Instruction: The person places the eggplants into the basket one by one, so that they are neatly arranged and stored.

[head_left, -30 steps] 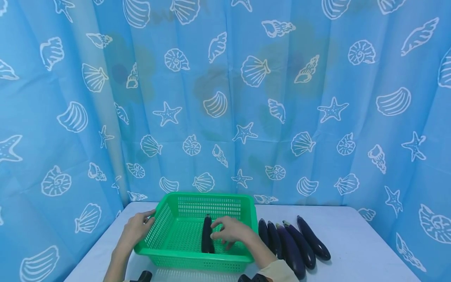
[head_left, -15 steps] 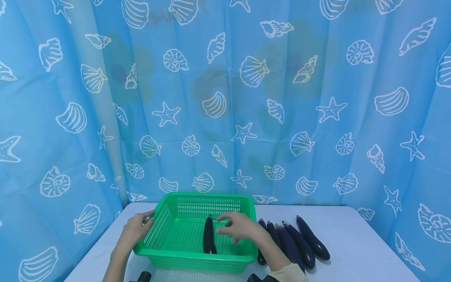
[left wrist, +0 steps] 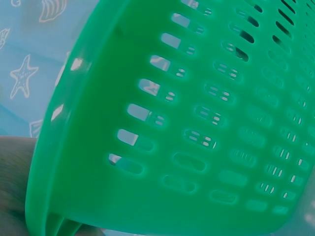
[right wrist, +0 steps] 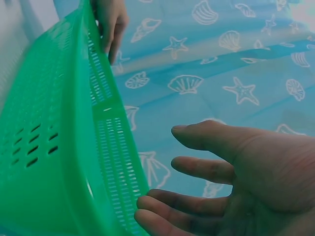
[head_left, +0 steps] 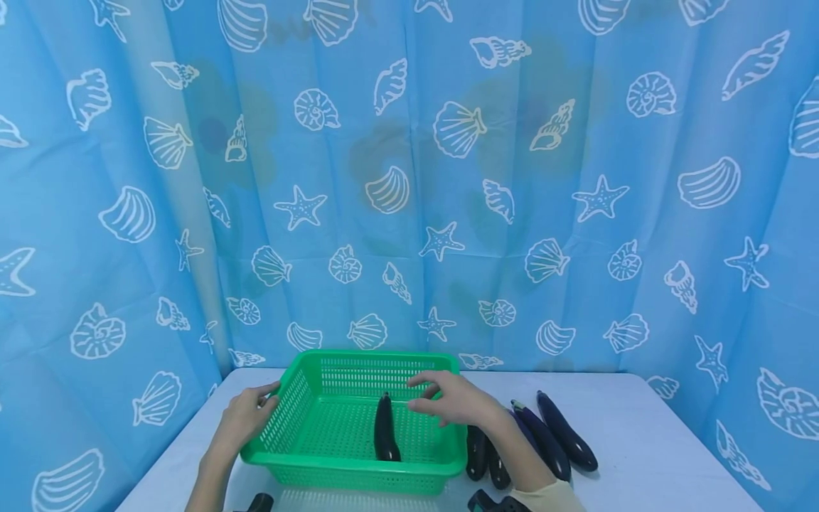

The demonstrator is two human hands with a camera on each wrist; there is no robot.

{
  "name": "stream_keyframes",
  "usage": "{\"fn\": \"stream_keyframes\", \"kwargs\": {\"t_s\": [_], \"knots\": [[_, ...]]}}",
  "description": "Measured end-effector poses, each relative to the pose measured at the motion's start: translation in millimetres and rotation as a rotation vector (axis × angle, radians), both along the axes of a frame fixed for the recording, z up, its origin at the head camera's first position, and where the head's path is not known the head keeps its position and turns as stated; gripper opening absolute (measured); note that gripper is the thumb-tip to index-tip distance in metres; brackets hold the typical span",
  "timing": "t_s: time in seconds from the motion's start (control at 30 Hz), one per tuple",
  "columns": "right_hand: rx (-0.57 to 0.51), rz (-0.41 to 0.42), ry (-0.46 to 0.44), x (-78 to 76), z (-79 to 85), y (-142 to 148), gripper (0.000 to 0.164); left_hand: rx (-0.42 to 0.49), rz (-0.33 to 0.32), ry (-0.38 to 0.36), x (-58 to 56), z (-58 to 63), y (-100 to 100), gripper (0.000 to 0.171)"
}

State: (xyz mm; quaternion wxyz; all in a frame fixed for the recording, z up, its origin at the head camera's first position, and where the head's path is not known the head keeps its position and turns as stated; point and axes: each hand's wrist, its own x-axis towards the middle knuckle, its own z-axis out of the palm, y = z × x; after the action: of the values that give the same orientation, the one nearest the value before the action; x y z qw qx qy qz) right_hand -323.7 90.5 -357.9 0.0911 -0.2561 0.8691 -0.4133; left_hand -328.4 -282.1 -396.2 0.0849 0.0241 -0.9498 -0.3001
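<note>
A green plastic basket (head_left: pixel 358 464) with perforated walls stands on the table. One dark eggplant (head_left: pixel 385 430) lies lengthwise inside it, right of the middle. My left hand (head_left: pixel 246 416) grips the basket's left rim; in the left wrist view only part of that hand shows behind the rim. My right hand (head_left: pixel 451 398) is over the basket's right side, right of the eggplant and holding nothing. In the right wrist view the right hand's fingers (right wrist: pixel 197 169) are spread and loosely bent beside the rim. Several more eggplants (head_left: pixel 566 430) lie right of the basket, some partly behind my right forearm.
The table (head_left: pixel 646 441) has a white cover, its far edge just beyond the basket. A blue curtain (head_left: pixel 409 213) with white shells and starfish hangs behind and at both sides. Dark wrist devices (head_left: pixel 495 501) show at the bottom edge of the head view.
My right hand has drawn away from the eggplant in the basket, up and to the right, its forearm now crossing several eggplants outside. My left hand has stayed at the rim.
</note>
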Motion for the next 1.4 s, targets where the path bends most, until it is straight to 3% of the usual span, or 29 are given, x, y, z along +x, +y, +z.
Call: {"fn": "stream_keyframes", "kwargs": {"t_s": [0.53,0.97,1.4], "knots": [[-0.046,-0.018,0.019,2.3,-3.1,31.3,0.049,0.04,-0.008,-0.016,-2.4,-2.8,-2.5,0.045],[-0.039,-0.051,0.095,2.1,-10.5,65.6,0.049,0.037,-0.017,-0.018,-3.1,-3.2,-2.3,0.045],[-0.016,-0.125,0.061,-2.5,-22.2,104.2,0.052,0.046,0.006,-0.026,-1.4,-1.8,-0.9,0.044]]}}
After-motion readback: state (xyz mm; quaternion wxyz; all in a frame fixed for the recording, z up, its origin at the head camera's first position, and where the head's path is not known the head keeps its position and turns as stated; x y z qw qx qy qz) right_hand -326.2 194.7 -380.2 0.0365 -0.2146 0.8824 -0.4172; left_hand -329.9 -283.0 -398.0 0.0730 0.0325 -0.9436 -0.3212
